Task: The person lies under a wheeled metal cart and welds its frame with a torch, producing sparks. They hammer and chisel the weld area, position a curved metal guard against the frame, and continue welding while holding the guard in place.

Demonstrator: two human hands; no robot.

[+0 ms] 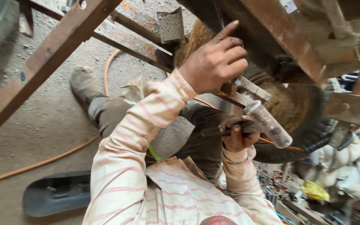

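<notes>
Left hand raised, gripping rusty frame.

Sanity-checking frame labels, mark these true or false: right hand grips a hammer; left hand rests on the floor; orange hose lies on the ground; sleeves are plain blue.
1. The right hand grips a hammer. True.
2. The left hand rests on the floor. False: it is raised against the rusty frame overhead.
3. An orange hose lies on the ground. True.
4. The sleeves are plain blue. False: each sleeve is pale with pink stripes.
</notes>
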